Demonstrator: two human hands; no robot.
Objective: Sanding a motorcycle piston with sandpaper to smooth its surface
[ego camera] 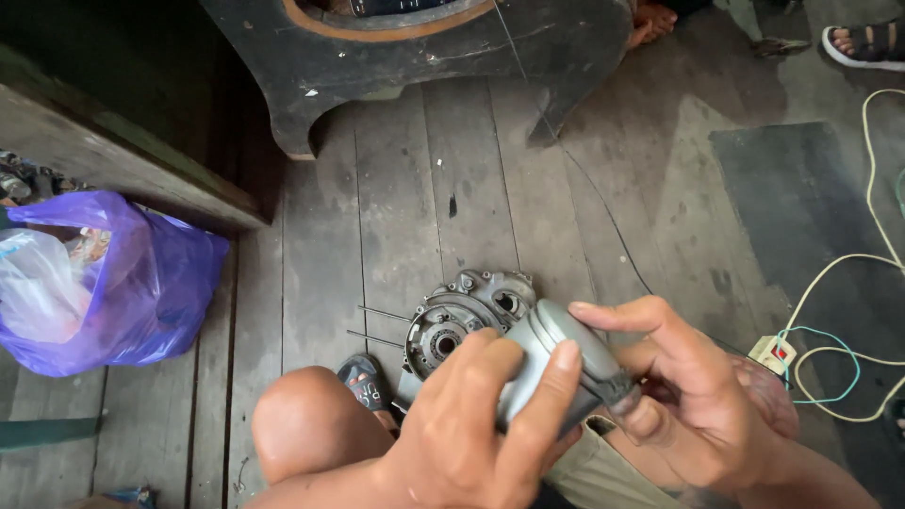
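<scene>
Plastic first: a purple bag (113, 283) slumps at the far left on the plank floor (396, 188), well apart from my work. Next comes my bare knee (306, 424), and just beyond it an engine casing (462, 320) lies flat on the boards, with two thin steel rods (377, 325) beside it. My left hand (471, 424) is curled around the near side of a grey metal cylinder (556, 363), fingers wrapped over its wall and the thumb pressed along the top. My right hand (688, 396) closes on the cylinder's other end, the forefinger hooked over its upper edge and the thumb pinching the dark lower rim. So the part sits between both hands, held above my lap and just in front of the casing, tilted with its rounded end toward the floor. Farther right, a white power strip (773, 353) and loose cables (848, 283) trail across the boards.

As I judge it, the worry is grip: the surface looks smooth and possibly oily, and if either hand slackens the piece could slide out and strike the casing or the boards, denting an edge. Those thin rods could also roll off if my knee shifts.
</scene>
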